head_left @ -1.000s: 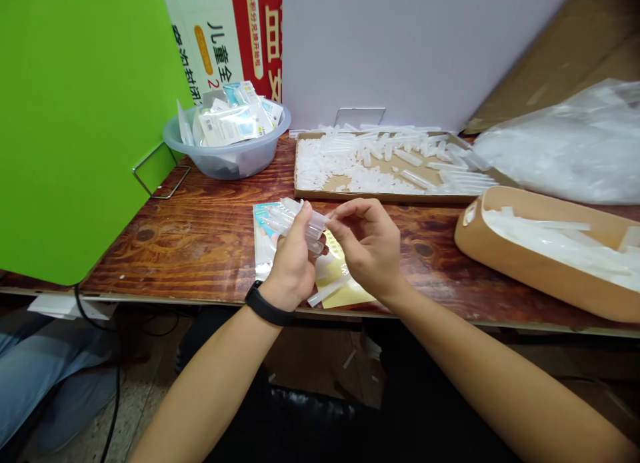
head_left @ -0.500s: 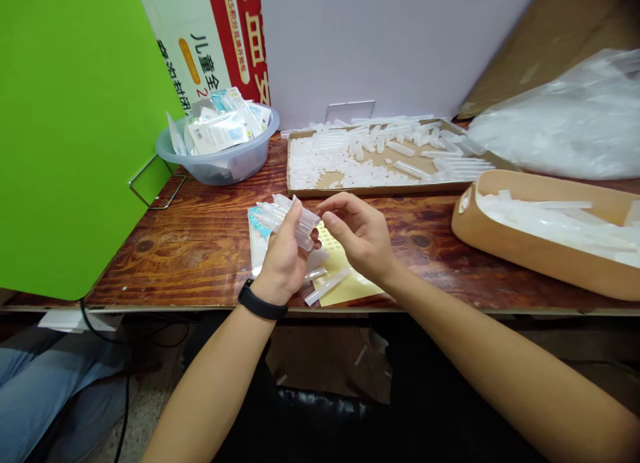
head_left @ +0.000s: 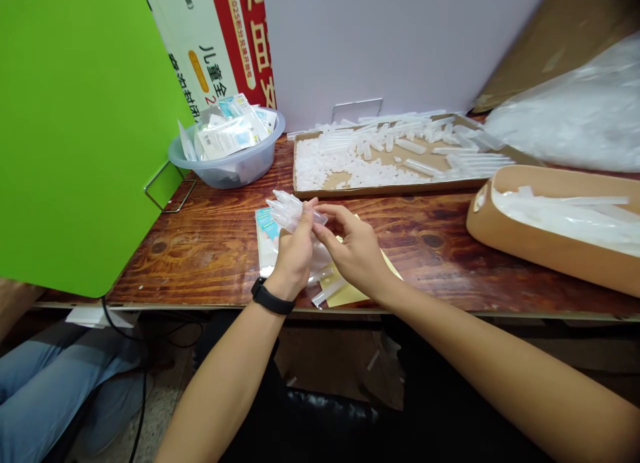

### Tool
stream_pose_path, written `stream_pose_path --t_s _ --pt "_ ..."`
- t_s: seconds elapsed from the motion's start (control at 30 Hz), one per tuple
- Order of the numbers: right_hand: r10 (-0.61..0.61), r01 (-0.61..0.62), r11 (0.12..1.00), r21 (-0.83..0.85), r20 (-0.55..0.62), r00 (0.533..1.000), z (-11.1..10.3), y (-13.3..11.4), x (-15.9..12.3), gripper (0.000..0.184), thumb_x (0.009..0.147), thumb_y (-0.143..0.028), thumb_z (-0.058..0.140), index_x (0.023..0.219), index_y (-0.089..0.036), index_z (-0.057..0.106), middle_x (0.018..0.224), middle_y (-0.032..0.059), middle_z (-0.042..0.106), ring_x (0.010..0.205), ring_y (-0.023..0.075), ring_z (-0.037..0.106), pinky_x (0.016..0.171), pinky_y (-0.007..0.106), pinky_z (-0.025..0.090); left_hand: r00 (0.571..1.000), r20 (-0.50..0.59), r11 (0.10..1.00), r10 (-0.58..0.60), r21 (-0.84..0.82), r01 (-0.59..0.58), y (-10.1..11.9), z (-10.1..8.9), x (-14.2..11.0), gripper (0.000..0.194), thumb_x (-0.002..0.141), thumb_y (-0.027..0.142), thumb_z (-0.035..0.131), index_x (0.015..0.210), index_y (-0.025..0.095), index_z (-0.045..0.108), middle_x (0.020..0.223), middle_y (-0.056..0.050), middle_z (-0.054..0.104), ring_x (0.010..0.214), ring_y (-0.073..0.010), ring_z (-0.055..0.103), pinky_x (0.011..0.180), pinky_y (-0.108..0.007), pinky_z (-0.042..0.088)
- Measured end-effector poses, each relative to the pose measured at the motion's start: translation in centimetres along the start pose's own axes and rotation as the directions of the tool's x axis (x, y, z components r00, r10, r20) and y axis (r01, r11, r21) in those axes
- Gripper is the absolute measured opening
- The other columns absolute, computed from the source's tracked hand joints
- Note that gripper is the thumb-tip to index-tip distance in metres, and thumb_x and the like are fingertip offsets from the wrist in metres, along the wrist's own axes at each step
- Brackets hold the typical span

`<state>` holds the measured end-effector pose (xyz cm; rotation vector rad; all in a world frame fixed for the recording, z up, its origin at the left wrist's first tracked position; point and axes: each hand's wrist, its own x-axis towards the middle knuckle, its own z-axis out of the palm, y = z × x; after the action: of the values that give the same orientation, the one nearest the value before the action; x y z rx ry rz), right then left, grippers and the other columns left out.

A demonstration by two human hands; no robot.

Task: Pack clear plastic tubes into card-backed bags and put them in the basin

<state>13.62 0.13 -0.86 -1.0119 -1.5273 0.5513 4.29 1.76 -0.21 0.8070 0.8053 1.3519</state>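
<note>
A bundle of several clear plastic tubes with pointed tips (head_left: 283, 206) is held in my left hand (head_left: 295, 251), its fingers wrapped round them and the thumb on top. The tips point away to the upper left. My right hand (head_left: 356, 250) has its thumb and index finger closed at the blunt ends of the bundle; what exactly lies between them is partly hidden. Beneath both hands are a yellow sheet (head_left: 350, 298), a loose clear tube (head_left: 330, 291) and a blue-and-white package (head_left: 267, 231), all partly covered.
A shallow cardboard tray (head_left: 350, 191) of small clear pieces and tubes stands behind my hands. A tan bin (head_left: 545, 253) of tubes is at right, a translucent basin (head_left: 235, 176) of packages at left. A green panel (head_left: 80, 150) borders the left; another person's jeans (head_left: 65, 376) show below.
My right hand has moved left and closed in on the blunt ends of the tubes in my left hand. The whole view has shifted slightly.
</note>
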Motion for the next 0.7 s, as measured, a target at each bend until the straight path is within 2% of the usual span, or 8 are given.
stream_pose_path --t_s 0.13,0.27,0.37,0.43,0.5,0.6,0.7 --pt "0.099 -0.094 0.984 0.150 -0.029 0.995 0.0 0.0 0.3 0.022 0.084 -0.027 0.062 0.103 -0.019 0.063 0.083 0.0013 0.066 0.071 0.0142 0.060 0.066 0.029 0.049 0.997 0.073 1.000 0.005 -0.016 -0.004 0.1 -0.1 0.2 0.040 0.083 0.050 0.062 0.108 0.019 0.066 0.109 -0.006 0.067 0.108 -0.0183 0.061 0.093 -0.028 0.046" --pt "0.175 -0.128 0.950 0.283 -0.146 0.974 -0.8 0.5 1.2 0.023 0.080 -0.032 0.067 0.098 -0.019 0.065 0.075 0.0005 0.065 0.063 0.0148 0.062 0.060 0.031 0.053 0.975 0.199 0.990 -0.097 -0.080 0.115 1.1 0.1 0.6 0.035 0.083 0.049 0.061 0.093 0.016 0.067 0.089 -0.005 0.068 0.088 -0.0144 0.064 0.078 -0.025 0.049" --pt "0.205 -0.123 0.931 0.345 -0.214 0.955 -1.8 1.4 2.2 0.024 0.076 -0.033 0.071 0.095 -0.020 0.064 0.076 0.0005 0.064 0.060 0.0149 0.064 0.059 0.032 0.057 0.977 0.110 0.981 -0.184 -0.044 0.190 1.5 -0.1 1.4 0.023 0.084 0.036 0.061 0.092 0.014 0.066 0.073 0.000 0.063 0.064 -0.0074 0.059 0.064 -0.020 0.045" --pt "0.217 -0.117 0.920 0.373 -0.239 0.946 -2.4 2.1 2.7 0.025 0.076 -0.034 0.072 0.096 -0.021 0.063 0.076 0.0000 0.064 0.060 0.0140 0.064 0.060 0.033 0.058 0.990 0.023 0.987 -0.142 0.073 0.140 1.3 -0.4 2.0 0.024 0.080 0.025 0.064 0.102 0.016 0.066 0.067 0.003 0.060 0.054 -0.0053 0.053 0.058 -0.019 0.041" --pt "0.222 -0.112 0.916 0.385 -0.254 0.941 -2.9 2.8 3.1 0.026 0.076 -0.033 0.071 0.097 -0.021 0.062 0.076 -0.0006 0.063 0.060 0.0133 0.063 0.061 0.033 0.059 1.000 0.004 0.957 -0.015 0.291 0.013 1.0 -0.7 2.3 0.039 0.074 0.021 0.068 0.113 0.020 0.064 0.066 0.004 0.060 0.052 -0.0072 0.051 0.057 -0.020 0.039" --pt "0.214 -0.098 0.920 0.380 -0.275 0.937 -3.6 3.5 3.5 0.024 0.078 -0.032 0.070 0.097 -0.022 0.061 0.077 -0.0008 0.061 0.063 0.0132 0.064 0.063 0.032 0.059 0.973 0.090 0.775 0.212 0.591 -0.224 0.6 -0.6 2.1 0.049 0.068 0.024 0.075 0.115 0.024 0.064 0.080 -0.001 0.067 0.071 -0.0162 0.059 0.069 -0.025 0.043" --pt "0.182 -0.065 0.934 0.350 -0.312 0.932 -4.0 3.6 3.8 0.022 0.080 -0.033 0.068 0.098 -0.023 0.061 0.079 -0.0006 0.060 0.065 0.0131 0.064 0.064 0.032 0.060 0.945 0.152 0.644 0.290 0.699 -0.310 0.3 0.2 1.7 0.059 0.064 0.024 0.079 0.120 0.028 0.061 0.092 -0.005 0.069 0.093 -0.0251 0.060 0.082 -0.030 0.042"
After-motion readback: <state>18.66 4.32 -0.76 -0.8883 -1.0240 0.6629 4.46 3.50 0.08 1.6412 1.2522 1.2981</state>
